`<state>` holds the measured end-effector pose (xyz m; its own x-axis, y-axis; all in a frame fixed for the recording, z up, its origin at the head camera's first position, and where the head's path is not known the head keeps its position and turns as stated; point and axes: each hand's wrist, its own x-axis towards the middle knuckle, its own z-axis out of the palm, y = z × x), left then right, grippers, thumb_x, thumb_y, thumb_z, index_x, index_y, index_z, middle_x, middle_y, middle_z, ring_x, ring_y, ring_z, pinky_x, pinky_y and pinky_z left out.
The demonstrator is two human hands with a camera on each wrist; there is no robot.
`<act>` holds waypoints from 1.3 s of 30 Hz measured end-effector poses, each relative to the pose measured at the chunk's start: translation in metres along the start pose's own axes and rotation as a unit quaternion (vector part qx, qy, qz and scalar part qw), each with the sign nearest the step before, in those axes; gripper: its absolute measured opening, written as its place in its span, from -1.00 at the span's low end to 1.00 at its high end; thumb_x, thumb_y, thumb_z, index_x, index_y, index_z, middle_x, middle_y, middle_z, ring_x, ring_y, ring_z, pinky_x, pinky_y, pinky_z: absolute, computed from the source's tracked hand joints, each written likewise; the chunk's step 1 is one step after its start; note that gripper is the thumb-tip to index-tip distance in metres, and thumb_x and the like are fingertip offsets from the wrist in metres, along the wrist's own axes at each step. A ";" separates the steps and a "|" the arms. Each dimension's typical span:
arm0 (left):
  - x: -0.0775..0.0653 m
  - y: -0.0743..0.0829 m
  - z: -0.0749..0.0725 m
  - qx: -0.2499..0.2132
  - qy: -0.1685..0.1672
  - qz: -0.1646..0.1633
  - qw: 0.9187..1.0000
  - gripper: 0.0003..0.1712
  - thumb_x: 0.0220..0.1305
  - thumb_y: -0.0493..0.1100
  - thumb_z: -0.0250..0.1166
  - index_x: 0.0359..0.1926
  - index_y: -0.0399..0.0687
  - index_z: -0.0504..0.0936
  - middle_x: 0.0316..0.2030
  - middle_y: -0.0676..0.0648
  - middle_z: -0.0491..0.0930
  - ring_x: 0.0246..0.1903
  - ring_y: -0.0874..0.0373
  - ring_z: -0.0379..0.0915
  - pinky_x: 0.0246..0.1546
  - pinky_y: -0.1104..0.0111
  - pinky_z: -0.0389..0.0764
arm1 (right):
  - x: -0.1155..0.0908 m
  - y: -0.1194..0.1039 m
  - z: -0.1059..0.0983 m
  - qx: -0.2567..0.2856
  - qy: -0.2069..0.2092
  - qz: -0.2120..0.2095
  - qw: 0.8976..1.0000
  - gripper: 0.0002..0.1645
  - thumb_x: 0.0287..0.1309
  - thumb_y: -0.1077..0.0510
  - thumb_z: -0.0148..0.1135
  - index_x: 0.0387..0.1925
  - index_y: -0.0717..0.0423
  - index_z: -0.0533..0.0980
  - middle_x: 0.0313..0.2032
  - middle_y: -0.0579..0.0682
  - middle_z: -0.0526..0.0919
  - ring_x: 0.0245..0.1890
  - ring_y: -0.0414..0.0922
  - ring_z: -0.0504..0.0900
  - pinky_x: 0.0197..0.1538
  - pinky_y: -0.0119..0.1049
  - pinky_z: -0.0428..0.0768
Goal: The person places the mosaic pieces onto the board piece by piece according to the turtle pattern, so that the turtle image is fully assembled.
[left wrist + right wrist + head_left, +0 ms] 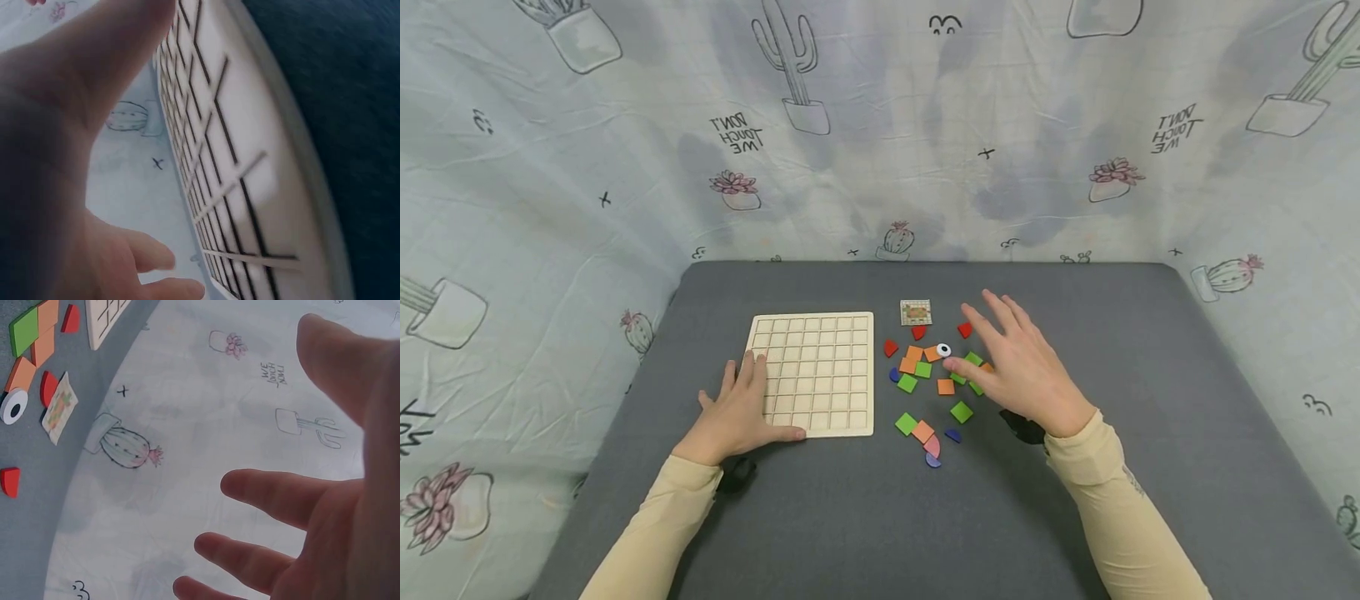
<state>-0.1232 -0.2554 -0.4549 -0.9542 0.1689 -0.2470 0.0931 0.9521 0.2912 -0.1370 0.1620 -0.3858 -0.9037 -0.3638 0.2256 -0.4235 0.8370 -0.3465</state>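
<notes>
A pale wooden grid board (820, 375) lies on the grey table, left of the middle. My left hand (737, 412) rests at its lower left corner, fingers along the left edge and thumb at the near edge. Over the right side of the loose pieces hovers my right hand (1026, 371), fingers spread and holding nothing. Beneath and beside it lie green squares (961, 412), orange squares (946, 387), red pieces (919, 332) and a white disc with a black dot (14, 406). A small pattern card (916, 312) lies beyond them.
Nearer the front are a pink quarter piece (932, 447) and blue half-round pieces (933, 460). The grey table (850, 533) ends at a hanging cloth (880, 150) printed with cacti, which surrounds it at the back and sides.
</notes>
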 end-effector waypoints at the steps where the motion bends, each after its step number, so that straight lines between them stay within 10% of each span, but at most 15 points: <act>1: 0.000 -0.002 0.001 0.003 -0.003 -0.001 1.000 0.73 -0.13 0.65 0.46 0.65 -0.32 -0.22 0.63 -0.46 -0.27 0.56 -0.58 -0.37 0.17 -0.73 -0.17 | 0.000 0.000 0.000 0.000 -0.001 0.000 1.000 -0.01 0.27 -0.32 0.39 0.53 0.12 0.34 0.57 0.33 0.16 0.55 0.41 0.13 0.45 0.40 0.25; 25: 0.005 -0.007 0.009 -0.023 0.010 0.027 0.999 0.68 -0.11 0.52 0.55 0.62 -0.45 -0.15 0.59 -0.55 -0.22 0.57 -0.51 -0.22 0.38 -0.34 0.27 | 0.023 0.024 0.047 0.010 -0.024 -0.047 0.999 -0.45 0.29 0.08 0.45 0.22 0.27 0.60 0.09 0.23 0.67 0.08 0.16 0.65 0.05 0.08 0.68; 39: 0.010 0.005 0.015 -0.027 0.022 0.036 0.999 0.65 -0.09 0.50 0.56 0.62 -0.44 -0.13 0.60 -0.53 -0.21 0.58 -0.49 -0.20 0.33 -0.33 0.34 | 0.052 0.035 0.070 0.008 -0.143 -0.013 0.990 -0.53 0.27 0.18 0.44 0.18 0.23 0.64 0.04 0.20 0.66 -0.09 0.05 0.67 -0.06 -0.01 0.70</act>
<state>-0.1277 -0.2453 -0.4699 -0.9573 0.2237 -0.1831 0.1474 0.9226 0.3564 -0.2034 0.1434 -0.4494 -0.8720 -0.4885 -0.0320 -0.4460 0.8196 -0.3597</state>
